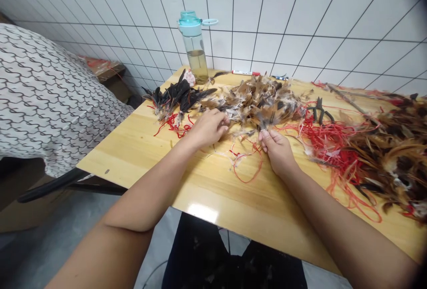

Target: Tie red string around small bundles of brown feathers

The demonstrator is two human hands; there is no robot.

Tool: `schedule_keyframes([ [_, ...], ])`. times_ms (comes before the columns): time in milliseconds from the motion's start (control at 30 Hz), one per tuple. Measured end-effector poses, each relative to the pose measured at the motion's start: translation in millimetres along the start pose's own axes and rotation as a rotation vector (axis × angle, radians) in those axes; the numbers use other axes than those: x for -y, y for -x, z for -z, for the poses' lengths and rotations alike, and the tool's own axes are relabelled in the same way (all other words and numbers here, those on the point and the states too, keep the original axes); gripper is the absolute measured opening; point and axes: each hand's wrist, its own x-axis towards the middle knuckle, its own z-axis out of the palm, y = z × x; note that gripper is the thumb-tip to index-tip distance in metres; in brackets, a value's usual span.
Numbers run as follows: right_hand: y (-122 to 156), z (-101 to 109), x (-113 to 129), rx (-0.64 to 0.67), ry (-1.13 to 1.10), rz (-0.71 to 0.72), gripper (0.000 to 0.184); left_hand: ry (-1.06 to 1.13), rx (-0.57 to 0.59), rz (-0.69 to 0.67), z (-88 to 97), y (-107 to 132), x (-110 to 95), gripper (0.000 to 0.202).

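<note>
My right hand [275,147] pinches a small tuft of brown-grey feathers [267,120] between thumb and forefinger, at the front of the feather pile. My left hand [209,127] hovers at the pile's near left edge, its fingers loosely bent and a little apart; I see nothing held in it. Between and in front of the hands, a loop of thin red string [247,181] lies on the table. The loose pile of brown and white feathers [256,95] spreads just beyond both hands. Black feathers [180,95] lie to its left.
A water bottle [196,53] stands by the tiled wall, with a red-and-white marker [245,73] nearby. Black-handled pliers [319,111], tangled red string [328,142] and a large brown feather bundle [396,155] occupy the right. A patterned cloth [56,97] bulges at the left beside the wooden table [133,155].
</note>
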Motion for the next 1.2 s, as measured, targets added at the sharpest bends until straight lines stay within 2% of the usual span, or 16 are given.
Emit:
schedule_keyframes([
  [100,1,0,1,-0.007,-0.013,-0.01,0.042,-0.078,-0.128,-0.066,-3.8,1,-7,0.019],
  [233,1,1,0,-0.02,-0.001,0.0,0.041,-0.099,-0.09,-0.156,-21.1,3,-18,0.022],
  [400,0,0,-3,-0.025,0.026,0.017,0.039,-0.149,-0.102,-0.214,-37.2,0,-16,0.017],
  [567,1,0,-2,-0.061,0.11,0.038,0.034,-0.104,-0.146,-0.311,-24.4,-1,-17,0.018],
  [733,-2,2,-3,-0.131,0.306,0.117,0.03,-0.18,-0.145,-0.436,-14.4,4,-30,0.025],
  [967,-5,2,-7,-0.027,0.478,0.198,0.034,-0.388,-0.212,-0.481,-16.6,8,-39,0.028],
  [1200,-5,3,-5,0.097,0.404,0.192,0.031,-0.455,-0.161,-0.521,-10.1,8,-43,0.027],
])
